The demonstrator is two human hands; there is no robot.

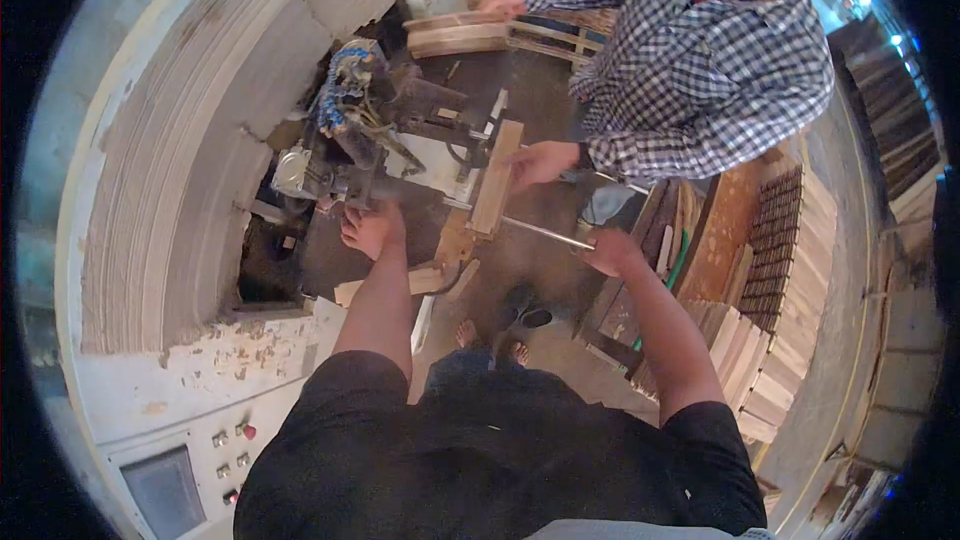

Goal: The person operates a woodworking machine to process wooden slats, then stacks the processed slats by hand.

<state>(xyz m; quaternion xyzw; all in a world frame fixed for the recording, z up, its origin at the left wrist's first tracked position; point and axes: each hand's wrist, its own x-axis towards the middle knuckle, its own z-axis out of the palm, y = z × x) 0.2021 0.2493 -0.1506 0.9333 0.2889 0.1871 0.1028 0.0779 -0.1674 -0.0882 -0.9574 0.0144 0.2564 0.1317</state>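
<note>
The right hand (610, 248) is closed tight around the end of a thin silver metal rod (545, 232). The rod runs from that hand over to a long pale wooden plank (497, 178). The plank stands tilted against a grey metal machine with blue hoses (365, 105). The left hand (372, 228) is stretched out to the bottom of the machine and touches it. It is blurry, so I cannot tell if it grips anything. The two hands are well apart, one on each side of the plank.

A person in a checked shirt (700, 70) stands on the far side. The helper's near hand (540, 162) rests on the plank. The helper's far hand (503, 2) lies on a flat stack of short wooden boards (458, 35).

Left of the machine are tall piles of thin pale wood sheets (200, 140). On the right are stacks of small wooden slats (790, 270). Down by the body is a white control box with buttons (200, 450). A pair of black shoes (527, 308) lies on the floor below the rod.
</note>
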